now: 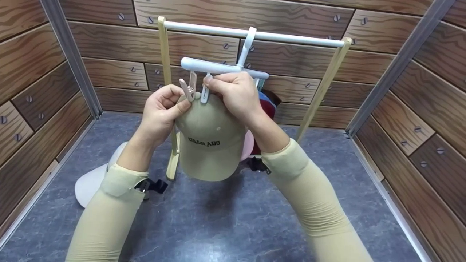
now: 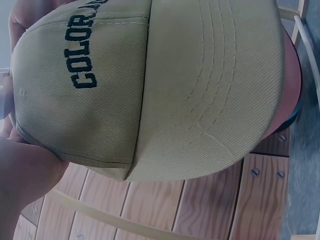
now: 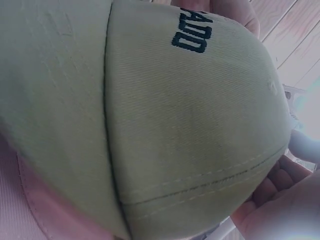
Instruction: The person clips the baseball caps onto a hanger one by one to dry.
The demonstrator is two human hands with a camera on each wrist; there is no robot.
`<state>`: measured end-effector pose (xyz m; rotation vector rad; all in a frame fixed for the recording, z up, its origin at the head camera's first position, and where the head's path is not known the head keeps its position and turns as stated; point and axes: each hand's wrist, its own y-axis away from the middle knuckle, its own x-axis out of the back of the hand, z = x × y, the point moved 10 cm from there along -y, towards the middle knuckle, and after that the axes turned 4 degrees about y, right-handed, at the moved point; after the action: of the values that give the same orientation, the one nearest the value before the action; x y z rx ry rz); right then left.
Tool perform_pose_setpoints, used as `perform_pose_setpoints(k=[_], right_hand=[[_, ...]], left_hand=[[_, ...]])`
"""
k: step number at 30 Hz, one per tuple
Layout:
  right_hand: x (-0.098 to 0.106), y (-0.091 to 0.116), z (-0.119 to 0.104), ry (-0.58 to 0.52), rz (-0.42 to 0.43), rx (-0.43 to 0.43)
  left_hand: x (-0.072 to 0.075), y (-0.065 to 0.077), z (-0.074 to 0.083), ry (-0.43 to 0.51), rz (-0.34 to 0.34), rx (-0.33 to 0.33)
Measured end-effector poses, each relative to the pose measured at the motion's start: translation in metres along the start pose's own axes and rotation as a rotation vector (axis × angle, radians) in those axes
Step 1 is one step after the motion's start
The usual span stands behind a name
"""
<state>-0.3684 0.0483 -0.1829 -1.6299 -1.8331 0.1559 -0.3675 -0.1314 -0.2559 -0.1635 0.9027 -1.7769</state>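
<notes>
A beige baseball cap (image 1: 211, 127) with dark "COLORADO" lettering hangs brim down under a pale blue clip hanger (image 1: 211, 66). My left hand (image 1: 158, 114) grips the left side of its crown, thumb on the front. Beside that thumb stands a pinkish clip (image 1: 187, 90), its two arms spread. With thumb and fingertips, my right hand (image 1: 238, 94) pinches a light blue clip (image 1: 205, 95) at the top of the crown. In the left wrist view, the cap (image 2: 100, 115) covers most of the picture. The crown hides part of the right hand's fingers (image 3: 285, 175) in the right wrist view.
The hanger hooks over the white rod (image 1: 291, 37) of a wooden-post rack (image 1: 322, 91). Behind the beige cap are a pink cap (image 1: 248, 145) and a dark red and blue one (image 1: 267, 109). A light grey cap (image 1: 89, 183) lies on the dark surface at left.
</notes>
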Motion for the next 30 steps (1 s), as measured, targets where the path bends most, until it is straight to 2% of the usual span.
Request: perform_pose_setpoints(k=[7,17,30], right_hand=[[0.003,0.003,0.001,-0.010,-0.016,0.050],[-0.002,0.010,0.004,-0.029,-0.069,0.134],[-0.002,0.023,0.014,-0.032,-0.028,0.191]], left_hand=[[-0.003,0.000,-0.003,-0.010,0.018,0.006],[-0.004,0.001,-0.009,-0.039,0.007,0.021],[-0.002,0.002,-0.011,-0.143,-0.014,0.002]])
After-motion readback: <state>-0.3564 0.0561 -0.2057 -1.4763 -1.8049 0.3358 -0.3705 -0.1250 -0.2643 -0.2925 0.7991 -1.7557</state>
